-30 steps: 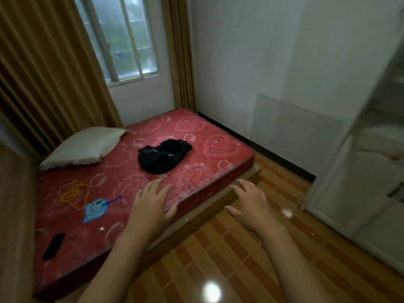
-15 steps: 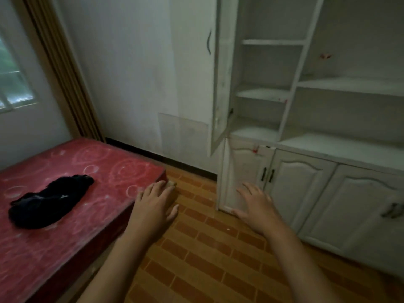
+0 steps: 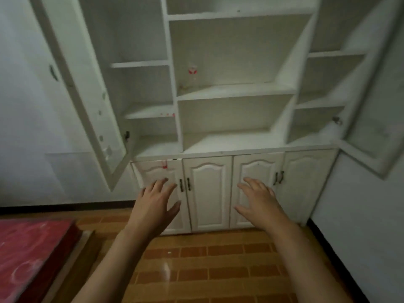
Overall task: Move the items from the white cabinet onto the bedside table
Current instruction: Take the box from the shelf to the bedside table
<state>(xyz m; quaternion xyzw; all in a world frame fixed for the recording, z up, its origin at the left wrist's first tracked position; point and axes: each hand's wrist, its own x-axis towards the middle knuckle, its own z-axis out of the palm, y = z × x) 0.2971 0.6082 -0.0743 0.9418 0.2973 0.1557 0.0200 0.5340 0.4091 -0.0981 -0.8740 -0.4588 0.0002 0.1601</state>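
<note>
1. The task seems to be at the beginning or at a search stage. Both hands are empty, and no item is carried.
2. The left hand point(image 3: 154, 206) is open, with the fingers spread and nearly straight. It hangs in the air in front of the lower left doors point(image 3: 183, 193) and touches nothing that I can see.
3. The right hand point(image 3: 259, 202) is also open, with spread fingers, and hangs before the lower right doors point(image 3: 258, 189). It holds nothing.
4. The cabinet point(image 3: 229, 147) is straight ahead. Its two upper glass doors, left point(image 3: 87, 101) and right point(image 3: 369, 127), stand wide open, and the four lower doors are closed.
5. The open shelves point(image 3: 236, 90) look almost bare. Only one small clear thing with a red mark point(image 3: 192, 73) stands at the back of the middle shelf; it is too blurred to name. Some small red spots are on the shelf edges.
6. So the items are perhaps behind the closed lower doors, but this I cannot tell. The desk beside the bed is not in view, so I cannot say what already lies there.
7. The floor point(image 3: 207, 270) has brown tiles with a shine. The corner of a bed with a red cover point(image 3: 28, 254) is at the lower left. The walls are white.
</note>
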